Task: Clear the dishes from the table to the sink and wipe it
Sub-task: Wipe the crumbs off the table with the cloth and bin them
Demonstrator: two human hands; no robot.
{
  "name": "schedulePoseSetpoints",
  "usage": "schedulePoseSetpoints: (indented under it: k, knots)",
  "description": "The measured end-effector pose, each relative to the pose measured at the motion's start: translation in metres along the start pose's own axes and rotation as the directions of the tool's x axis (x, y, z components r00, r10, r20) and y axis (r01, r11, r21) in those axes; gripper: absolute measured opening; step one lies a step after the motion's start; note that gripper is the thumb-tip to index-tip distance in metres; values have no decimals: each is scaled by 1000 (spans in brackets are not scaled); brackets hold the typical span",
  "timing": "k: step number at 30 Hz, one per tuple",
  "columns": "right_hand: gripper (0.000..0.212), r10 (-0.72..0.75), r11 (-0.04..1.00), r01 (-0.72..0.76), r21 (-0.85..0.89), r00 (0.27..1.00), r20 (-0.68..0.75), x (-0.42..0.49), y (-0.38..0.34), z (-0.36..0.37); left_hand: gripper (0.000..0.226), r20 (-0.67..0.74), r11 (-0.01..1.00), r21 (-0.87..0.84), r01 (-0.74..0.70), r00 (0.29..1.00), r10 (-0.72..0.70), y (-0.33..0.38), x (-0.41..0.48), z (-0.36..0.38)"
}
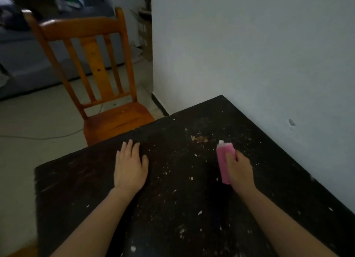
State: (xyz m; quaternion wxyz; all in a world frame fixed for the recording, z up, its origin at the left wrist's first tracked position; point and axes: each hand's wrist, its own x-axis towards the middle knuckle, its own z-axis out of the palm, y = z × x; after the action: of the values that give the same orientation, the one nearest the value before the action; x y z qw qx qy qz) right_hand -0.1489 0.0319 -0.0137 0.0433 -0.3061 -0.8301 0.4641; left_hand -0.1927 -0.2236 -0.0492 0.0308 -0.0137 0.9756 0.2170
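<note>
Resting flat on the dark worktop [86, 179], the left grip [130, 168] is released, fingers straight, near the far edge. Right grip [240, 170] is clasped round a pink sponge [223, 156], held against the worktop right of centre, near the wall [249, 45]. Pale crumbs [191, 178] are scattered over the surface; a brownish patch [199, 139] lies just beyond the sponge. An orange wooden chair [115, 120] stands at the far edge.

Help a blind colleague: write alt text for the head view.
The right hand grips a pink sponge on a dark table strewn with crumbs, while the left hand rests flat nearby. A wooden chair stands beyond the table, a white wall alongside.
</note>
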Motion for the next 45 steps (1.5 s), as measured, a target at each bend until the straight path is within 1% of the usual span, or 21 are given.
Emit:
schedulePoseSetpoints:
  k: [2, 5, 7, 9, 11, 14, 17, 20, 22, 24, 28, 31, 33, 35, 36, 37, 39, 40, 41, 43, 45]
  knots:
    - [19, -84, 995, 80, -66, 995, -61, 43, -2, 1, 53, -18, 1000, 20, 22, 1000, -22, 1, 24, 13]
    - [15, -204, 968, 179, -177, 970, -133, 97, -12, -2, 50, -102, 996, -21, 84, 991, -85, 2, 40, 22]
    - [14, -270, 938, 222, -268, 950, -159, 135, -14, -2, 48, -144, 993, -9, 119, 982, -119, 5, 44, 32]
    - [19, -321, 901, 240, -363, 930, -182, 168, -16, 0, 48, -167, 993, 11, 117, 979, -113, 7, 45, 38]
    - [25, -333, 869, 218, -445, 922, -197, 195, -19, 5, 48, -178, 991, 6, 136, 975, -133, 6, 46, 40]
    - [33, -299, 831, 131, -540, 925, -235, 219, -21, 6, 47, -193, 989, 3, 149, 970, -146, 7, 47, 39]
    - [38, -237, 847, 67, -527, 935, -263, 239, -21, 5, 47, -190, 986, -1, 164, 968, -162, 9, 47, 39]
    - [44, -191, 880, 98, -465, 969, -157, 253, -11, 13, 47, -190, 985, -13, 174, 966, -173, 11, 47, 38]
    - [50, -223, 891, 168, -423, 971, -84, 255, -1, 18, 47, -183, 984, -22, 179, 966, -180, 12, 47, 37]
    - [50, -260, 904, 255, -344, 965, 33, 244, 7, 17, 48, -173, 982, -36, 185, 967, -189, 14, 46, 35]
    - [46, -389, 836, 456, -304, 885, 257, 184, 16, 3, 48, -159, 980, -41, 195, 967, -199, 16, 44, 32]
    - [46, -424, 834, 519, -187, 820, 385, 127, 27, -6, 49, -141, 979, -41, 199, 969, -203, 17, 43, 30]
    - [46, -383, 859, 497, -123, 783, 490, 98, 29, -14, 48, -136, 978, -47, 201, 969, -206, 19, 41, 28]
    - [46, -302, 906, 418, -72, 756, 581, 85, 29, -18, 48, -133, 979, -52, 198, 970, -203, 20, 40, 27]
    - [45, -290, 924, 381, -41, 765, 575, 86, 23, -18, 47, -133, 979, -51, 196, 970, -201, 21, 40, 27]
    - [43, -313, 933, 359, 17, 788, 530, 92, 15, -16, 47, -135, 979, -50, 198, 970, -203, 20, 40, 27]
    - [33, -332, 943, 300, 143, 869, 366, 119, -5, -6, 47, -135, 978, -52, 201, 969, -206, 20, 41, 28]
    - [32, -323, 945, 296, 136, 911, 258, 141, -14, 2, 47, -137, 979, -50, 199, 969, -204, 19, 42, 28]
    - [32, -320, 947, 314, 63, 934, 160, 167, -22, 10, 47, -140, 979, -47, 197, 969, -202, 19, 42, 29]
    - [37, -289, 954, 292, -73, 956, 54, 217, -30, 32, 47, -152, 979, -45, 197, 968, -201, 16, 45, 31]
    - [42, -222, 949, 232, -215, 972, 69, 244, -31, 51, 46, -158, 980, -54, 190, 968, -196, 15, 45, 33]
